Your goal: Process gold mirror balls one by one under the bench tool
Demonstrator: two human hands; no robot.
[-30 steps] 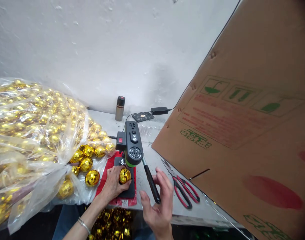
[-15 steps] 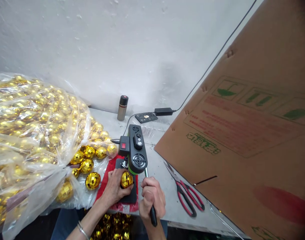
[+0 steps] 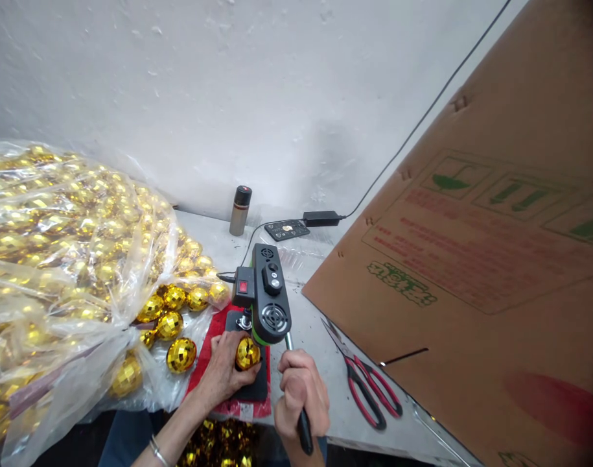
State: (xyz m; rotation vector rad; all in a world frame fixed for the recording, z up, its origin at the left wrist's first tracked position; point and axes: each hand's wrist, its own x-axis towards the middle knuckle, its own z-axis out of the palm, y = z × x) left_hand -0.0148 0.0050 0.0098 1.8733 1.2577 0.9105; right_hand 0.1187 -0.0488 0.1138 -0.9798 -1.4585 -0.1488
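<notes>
My left hand (image 3: 224,370) grips a gold faceted ball (image 3: 247,353), thumb and fingers around its sides, over the black base (image 3: 257,387) of a small bench machine. The black head (image 3: 271,292) of that machine, with round vents and a red switch box (image 3: 243,286) at its side, overhangs the ball. My right hand (image 3: 302,395) is closed around a metal lever with a black handle (image 3: 304,431) on the machine's right. Red material (image 3: 205,353) lies under the base. Loose gold balls (image 3: 181,355) rest left of my left hand.
A big clear plastic bag (image 3: 82,259) of gold balls fills the left. Red-handled scissors (image 3: 361,376) lie beside a large cardboard box (image 3: 452,272) on the right. Behind the machine are a bottle (image 3: 240,211), a dark flat panel (image 3: 286,229) and a power adapter (image 3: 321,218). More gold balls (image 3: 218,444) sit below the table edge.
The view has shifted slightly. My right hand and the lever handle sit a little lower and further right. My left hand keeps its hold on the ball.
</notes>
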